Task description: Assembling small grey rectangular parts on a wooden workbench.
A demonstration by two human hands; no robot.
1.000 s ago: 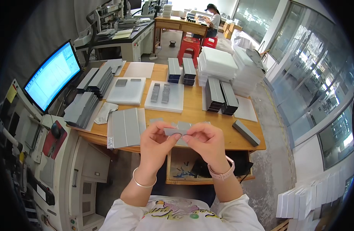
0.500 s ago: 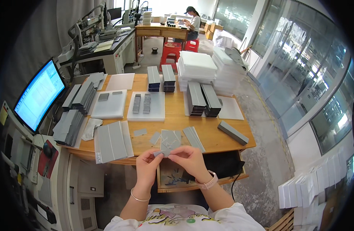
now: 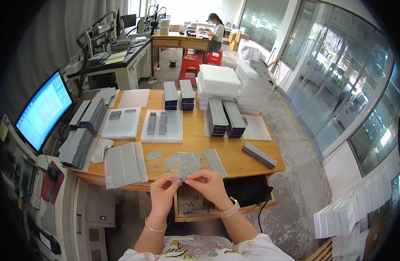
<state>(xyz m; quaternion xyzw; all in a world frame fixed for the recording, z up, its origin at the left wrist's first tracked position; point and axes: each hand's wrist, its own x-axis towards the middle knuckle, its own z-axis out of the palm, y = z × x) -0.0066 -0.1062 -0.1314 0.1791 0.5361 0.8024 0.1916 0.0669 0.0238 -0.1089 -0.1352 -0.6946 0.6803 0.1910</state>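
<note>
My left hand [image 3: 163,191] and my right hand [image 3: 207,184] meet at the table's front edge. Between their pinched fingertips is a small, thin grey piece [image 3: 178,179], mostly covered by the fingers. Just beyond them lies a square grey sheet [image 3: 189,162] scored with pale crossing lines. Left of that sheet are two small grey rectangles, one nearer [image 3: 171,162] and one farther [image 3: 155,155]. Narrow grey strips [image 3: 214,162] lie to its right. Below my hands, the open drawer [image 3: 197,218] contains several small dark slivers.
Large grey sheets [image 3: 123,163] and a white cloth [image 3: 101,150] occupy the left. White pads [image 3: 171,138] bear small grey stacks. Long grey blocks [image 3: 217,114] stand behind, another [image 3: 259,155] at right. White foam sheets [image 3: 218,76] rise at the back. A person [image 3: 216,32] sits farther off.
The head view has shifted slightly, so the table appears lower. The small grey piece has tilted between my fingertips, and both hands still pinch it.
</note>
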